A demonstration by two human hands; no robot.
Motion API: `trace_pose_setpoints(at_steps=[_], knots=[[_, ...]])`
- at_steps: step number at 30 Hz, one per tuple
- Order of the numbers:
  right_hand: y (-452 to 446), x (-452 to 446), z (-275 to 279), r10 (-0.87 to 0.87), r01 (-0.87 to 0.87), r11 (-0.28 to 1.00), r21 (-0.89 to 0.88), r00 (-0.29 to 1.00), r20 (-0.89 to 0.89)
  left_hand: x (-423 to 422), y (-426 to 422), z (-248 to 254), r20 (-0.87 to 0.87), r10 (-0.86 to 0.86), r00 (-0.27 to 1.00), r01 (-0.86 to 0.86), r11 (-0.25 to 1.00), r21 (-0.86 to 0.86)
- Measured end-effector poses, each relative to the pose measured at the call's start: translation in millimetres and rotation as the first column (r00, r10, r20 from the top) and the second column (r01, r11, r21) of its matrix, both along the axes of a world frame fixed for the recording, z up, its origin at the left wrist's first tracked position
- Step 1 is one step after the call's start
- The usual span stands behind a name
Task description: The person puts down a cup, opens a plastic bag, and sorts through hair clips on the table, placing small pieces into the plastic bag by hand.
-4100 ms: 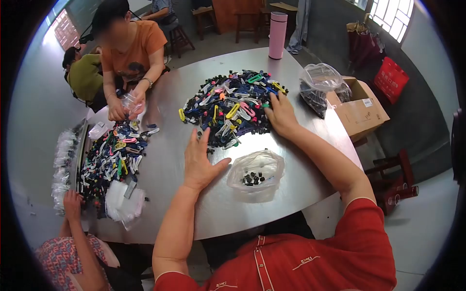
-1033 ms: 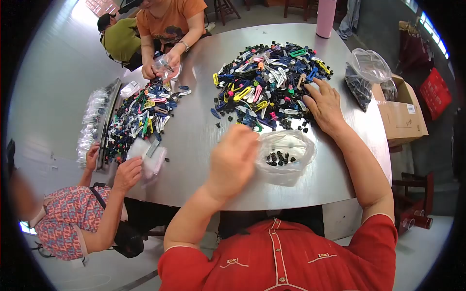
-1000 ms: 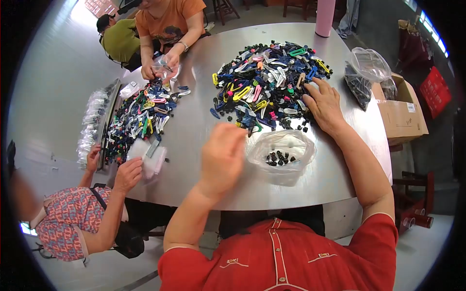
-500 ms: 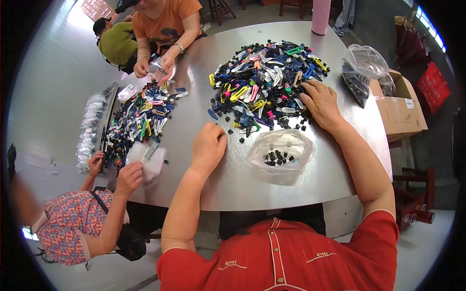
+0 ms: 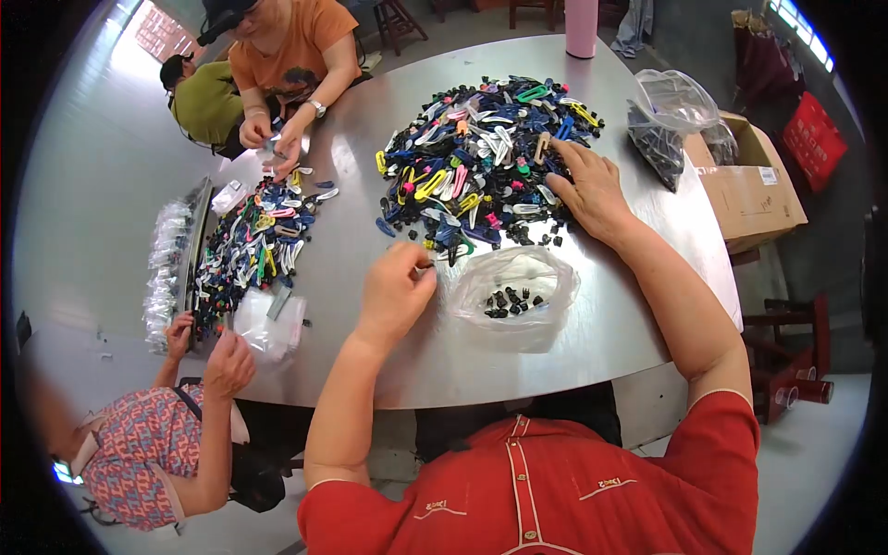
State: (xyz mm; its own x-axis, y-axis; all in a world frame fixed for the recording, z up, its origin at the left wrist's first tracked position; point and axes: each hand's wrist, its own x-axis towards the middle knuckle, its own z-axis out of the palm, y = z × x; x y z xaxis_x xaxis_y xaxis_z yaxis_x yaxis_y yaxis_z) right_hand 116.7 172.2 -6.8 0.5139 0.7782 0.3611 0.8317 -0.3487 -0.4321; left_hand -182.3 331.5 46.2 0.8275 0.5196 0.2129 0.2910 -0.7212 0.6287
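A large mixed pile of hair clips [image 5: 462, 157] lies on the metal table, with snap clips in many colours and small black claw clips among them. My right hand [image 5: 594, 192] rests at the pile's right edge, fingers stretched out and thumb apart, near a tan clip [image 5: 543, 148]. My left hand [image 5: 393, 294] is closed in a pinch at the pile's near left edge, with a small black claw clip [image 5: 426, 266] at its fingertips. Between my hands stands an open clear plastic bag [image 5: 555, 319] with several small black claw clips [image 5: 511, 301] inside.
A second clip pile [image 5: 254, 236] lies to the left, where two co-workers handle clips and small bags. Flat clear bags [image 5: 268, 324] lie near it. A pink bottle [image 5: 581, 28] stands at the far edge. A filled bag [image 5: 657, 148] and a cardboard box [image 5: 754, 190] are at right.
The view has shifted slightly. My left hand has turned and its fingers now pinch at the pile's edge. The co-worker at lower left has let go of the flat bags.
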Motion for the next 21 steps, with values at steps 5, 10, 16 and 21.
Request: trace_pose_setpoints(at_steps=[5, 10, 16, 21], knots=[[-1.0, -3.5, 3.7, -0.006, 0.007, 0.999, -0.042, 1.000, 0.010, 1.8, -53.5, 61.6, 0.338, -0.067, 0.939, 0.036, 0.995, 0.097], [-2.7, -0.7, 2.1, 0.002, -0.001, 0.999, -0.037, 1.000, 0.018, 20.5, -60.0, 49.4, 0.269, -0.277, 0.923, 0.221, 0.950, 0.219], [-1.3, -0.6, -1.0, 0.002, -0.001, 0.999, -0.038, 1.000, 0.030, -10.7, -11.6, 43.4, 0.186, 0.079, 0.979, -0.094, 0.993, 0.070], [-0.8, -1.0, -0.8, -0.003, 0.005, 0.999, -0.052, 1.000, 0.025, -10.0, 14.1, -11.5, -0.016, 0.094, 0.995, -0.093, 0.994, 0.057]])
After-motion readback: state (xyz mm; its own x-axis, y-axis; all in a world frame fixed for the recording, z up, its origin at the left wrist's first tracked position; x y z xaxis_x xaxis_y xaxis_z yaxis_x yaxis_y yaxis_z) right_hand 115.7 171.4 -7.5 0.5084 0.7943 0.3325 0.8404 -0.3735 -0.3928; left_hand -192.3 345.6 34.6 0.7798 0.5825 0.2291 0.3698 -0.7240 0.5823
